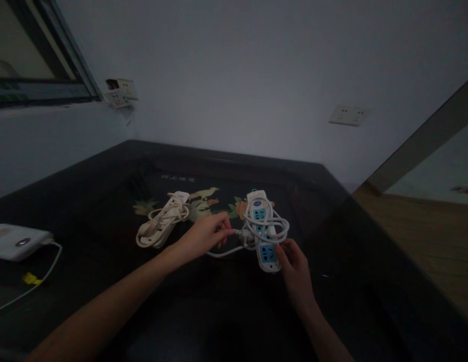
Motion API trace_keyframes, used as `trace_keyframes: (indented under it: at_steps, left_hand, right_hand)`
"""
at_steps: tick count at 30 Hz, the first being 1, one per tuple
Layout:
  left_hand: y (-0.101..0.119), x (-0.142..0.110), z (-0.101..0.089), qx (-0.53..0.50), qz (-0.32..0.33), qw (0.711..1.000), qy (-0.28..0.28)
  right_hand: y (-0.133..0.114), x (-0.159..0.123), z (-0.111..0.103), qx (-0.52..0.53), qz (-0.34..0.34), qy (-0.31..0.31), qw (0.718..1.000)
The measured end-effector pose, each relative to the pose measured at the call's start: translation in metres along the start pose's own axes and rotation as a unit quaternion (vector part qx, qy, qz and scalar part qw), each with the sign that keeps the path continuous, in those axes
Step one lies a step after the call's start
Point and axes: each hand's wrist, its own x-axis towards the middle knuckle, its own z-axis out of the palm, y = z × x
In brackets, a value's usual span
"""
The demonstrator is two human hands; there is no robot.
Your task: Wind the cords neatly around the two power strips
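Note:
A white power strip (268,254) with blue socket panels lies on the dark table, its white cord (278,226) looped loosely over it. My left hand (214,231) pinches the cord near its plug (248,235), just left of the strip. From there a length of cord trails down and left beneath that hand. At the lower right edge of the strip, my right hand (292,256) grips its side with thumb and fingers. A second white power strip (164,221), wrapped in its own cord, rests to the left, apart from both hands.
The dark glossy table (226,311) has a printed flower pattern and meets the wall at the back. A white box-shaped device (20,242) with a cable and yellow tag lies far left. Wall sockets (349,115) are at right, others (120,93) near the window.

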Motion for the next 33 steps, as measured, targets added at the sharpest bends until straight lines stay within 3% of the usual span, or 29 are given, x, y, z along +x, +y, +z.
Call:
trace_keyframes:
  at_steps: [12, 18, 22, 25, 28, 30, 33]
  left_hand:
    - [-0.009, 0.000, 0.027, 0.145, 0.002, 0.988, 0.045]
    - [-0.014, 0.004, 0.025, 0.161, -0.035, 0.986, 0.039]
    - [-0.024, 0.010, 0.020, 0.160, -0.002, 0.987, -0.003]
    - [-0.028, 0.013, 0.016, 0.073, 0.039, 0.994, -0.076]
    - [-0.028, 0.013, 0.015, -0.077, 0.017, 0.985, -0.156]
    - [-0.029, 0.011, 0.015, -0.195, -0.031, 0.961, -0.196]
    - [-0.032, 0.010, 0.013, -0.349, -0.114, 0.902, -0.227]
  right_hand:
    - [0.001, -0.015, 0.012, -0.002, -0.010, -0.022, 1.000]
    - [-0.001, -0.015, 0.014, 0.015, 0.003, -0.027, 1.000]
    - [-0.002, -0.016, 0.016, 0.007, 0.007, -0.042, 0.999]
    - [-0.001, -0.018, 0.018, 0.013, 0.001, -0.053, 0.999]
    - [0.000, -0.018, 0.018, 0.019, 0.001, -0.059, 0.998]
    - [0.003, -0.016, 0.016, 0.014, 0.011, -0.057, 0.998]
    - [0.008, -0.012, 0.011, 0.028, 0.025, -0.042, 0.998]
